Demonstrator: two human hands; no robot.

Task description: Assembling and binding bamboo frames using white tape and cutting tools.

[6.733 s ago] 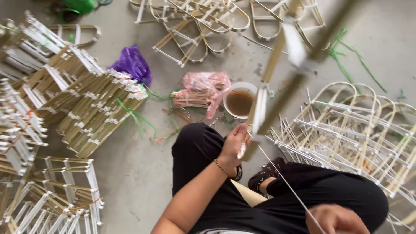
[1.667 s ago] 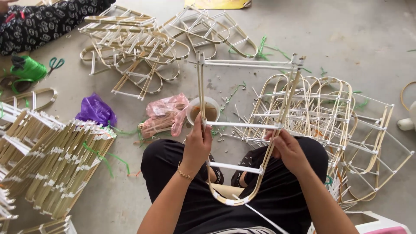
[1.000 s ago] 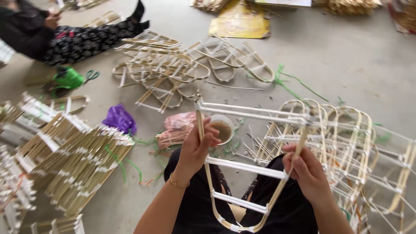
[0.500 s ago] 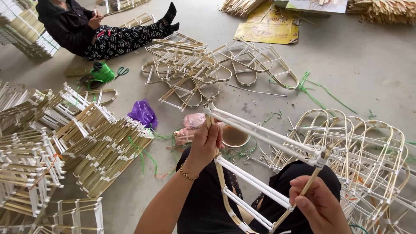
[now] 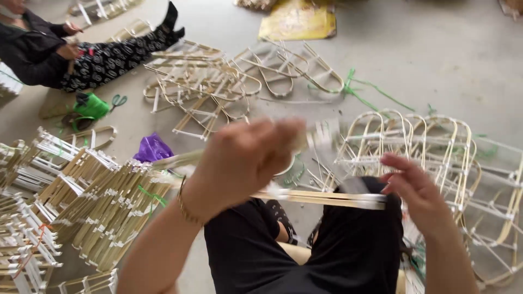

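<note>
I sit on the concrete floor with a bamboo frame [image 5: 321, 198] across my lap, blurred by motion. My left hand [image 5: 242, 160] is raised in front of me and closed around the frame's upper part. My right hand [image 5: 417, 193] touches the frame's right end with fingers spread along the strips. The frame lies nearly flat, seen edge-on, above my black trousers [image 5: 305, 250].
Stacks of finished bamboo frames [image 5: 92, 201] stand at my left and curved ones [image 5: 436, 147] at my right. More frames [image 5: 218, 81] lie ahead. A purple bag [image 5: 152, 148], green tape roll [image 5: 91, 106], scissors [image 5: 117, 100] and a seated person in black [image 5: 60, 51] are at far left.
I have tipped the frame from upright to nearly flat and swung it leftward. My left hand rose toward the camera. My view shifted right and down.
</note>
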